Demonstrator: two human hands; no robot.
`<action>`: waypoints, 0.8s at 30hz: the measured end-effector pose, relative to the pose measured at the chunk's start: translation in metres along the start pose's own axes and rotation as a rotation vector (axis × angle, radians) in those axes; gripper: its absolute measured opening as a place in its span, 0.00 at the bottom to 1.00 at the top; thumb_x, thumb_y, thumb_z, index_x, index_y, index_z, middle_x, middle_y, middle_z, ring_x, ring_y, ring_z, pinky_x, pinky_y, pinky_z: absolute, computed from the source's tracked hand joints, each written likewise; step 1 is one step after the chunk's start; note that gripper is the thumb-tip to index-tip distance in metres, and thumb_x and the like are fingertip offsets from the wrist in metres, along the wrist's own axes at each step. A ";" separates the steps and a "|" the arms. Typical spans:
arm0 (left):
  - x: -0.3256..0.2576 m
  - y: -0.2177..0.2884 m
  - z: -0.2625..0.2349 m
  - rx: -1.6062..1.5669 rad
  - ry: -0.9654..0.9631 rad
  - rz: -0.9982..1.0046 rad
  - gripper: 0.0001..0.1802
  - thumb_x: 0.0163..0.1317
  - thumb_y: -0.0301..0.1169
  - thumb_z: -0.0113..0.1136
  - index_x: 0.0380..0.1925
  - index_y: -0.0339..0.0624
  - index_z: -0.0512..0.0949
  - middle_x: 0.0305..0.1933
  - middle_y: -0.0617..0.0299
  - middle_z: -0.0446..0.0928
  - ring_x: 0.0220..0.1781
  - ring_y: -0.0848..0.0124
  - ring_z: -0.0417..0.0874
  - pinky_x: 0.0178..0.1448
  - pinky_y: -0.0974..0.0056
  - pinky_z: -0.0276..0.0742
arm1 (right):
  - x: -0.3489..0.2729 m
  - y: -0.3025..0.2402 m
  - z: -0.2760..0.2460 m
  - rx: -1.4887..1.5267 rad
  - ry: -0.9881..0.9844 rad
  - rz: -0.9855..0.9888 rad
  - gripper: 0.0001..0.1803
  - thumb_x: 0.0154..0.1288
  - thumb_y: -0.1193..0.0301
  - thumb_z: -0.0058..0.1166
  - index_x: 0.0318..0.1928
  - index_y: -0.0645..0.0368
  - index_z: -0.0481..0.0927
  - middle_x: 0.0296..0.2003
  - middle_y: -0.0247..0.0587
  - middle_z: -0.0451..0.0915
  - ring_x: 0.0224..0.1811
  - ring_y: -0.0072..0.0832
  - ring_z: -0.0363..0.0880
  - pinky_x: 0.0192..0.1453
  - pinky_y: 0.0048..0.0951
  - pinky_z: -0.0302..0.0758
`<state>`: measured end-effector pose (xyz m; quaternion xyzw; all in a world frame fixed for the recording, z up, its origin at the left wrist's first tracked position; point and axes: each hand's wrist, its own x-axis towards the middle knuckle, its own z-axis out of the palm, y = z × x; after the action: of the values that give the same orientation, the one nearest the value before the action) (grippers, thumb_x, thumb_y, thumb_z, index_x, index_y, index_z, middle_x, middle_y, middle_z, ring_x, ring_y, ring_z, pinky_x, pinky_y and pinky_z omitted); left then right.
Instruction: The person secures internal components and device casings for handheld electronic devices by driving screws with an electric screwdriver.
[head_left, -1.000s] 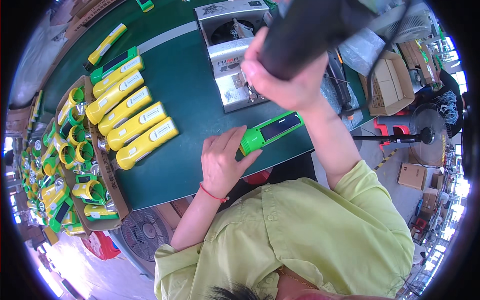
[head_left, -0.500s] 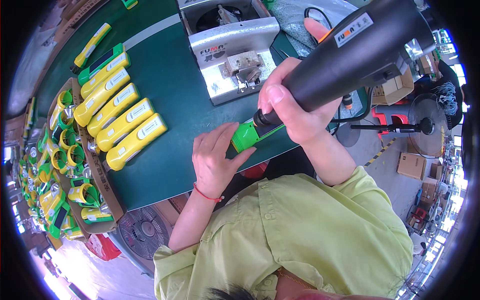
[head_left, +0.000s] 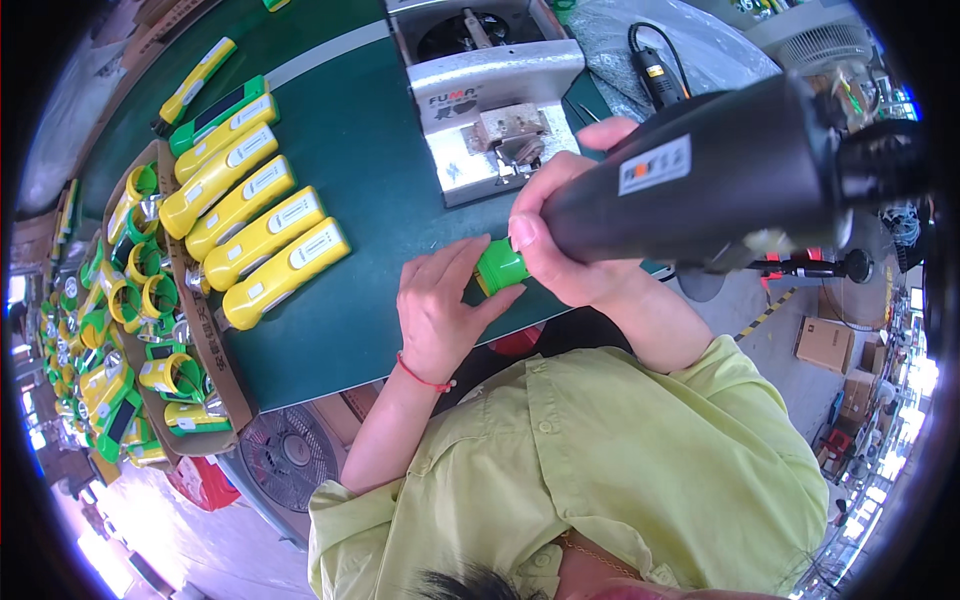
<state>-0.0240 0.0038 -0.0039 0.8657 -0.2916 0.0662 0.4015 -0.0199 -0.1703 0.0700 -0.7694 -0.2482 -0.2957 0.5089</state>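
Note:
My left hand is closed around the end of a green flashlight body, low over the front of the green table. My right hand grips a large black electric screwdriver, which slants up to the right. The screwdriver's tip and most of the flashlight body are hidden behind my right hand, so I cannot tell whether they touch. Left of my hands, several yellow flashlights lie in a slanting row, with a green-backed flashlight at the row's far end.
A metal screw feeder stands at the table's far middle. Along the left edge, a cardboard box holds many yellow and green flashlight parts. A black corded device lies on plastic wrap behind the screwdriver. A floor fan sits below the table's left.
The screwdriver has tipped lower toward the right, and its tip has gone from sight behind my right hand. The flashlight's dark panel is now covered. The whole view has shifted slightly.

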 end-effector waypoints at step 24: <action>0.038 -0.044 -0.034 0.124 -0.293 -0.171 0.11 0.52 0.31 0.72 0.33 0.39 0.83 0.33 0.54 0.80 0.32 0.60 0.83 0.38 0.59 0.79 | -0.007 -0.012 -0.035 0.380 0.355 0.126 0.42 0.56 0.83 0.60 0.68 0.76 0.52 0.25 0.41 0.78 0.22 0.24 0.77 0.27 0.23 0.75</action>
<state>0.0357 0.0338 0.0036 0.9108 -0.2677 -0.0773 0.3048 -0.0400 -0.1988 0.0840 -0.6102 -0.1576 -0.3419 0.6971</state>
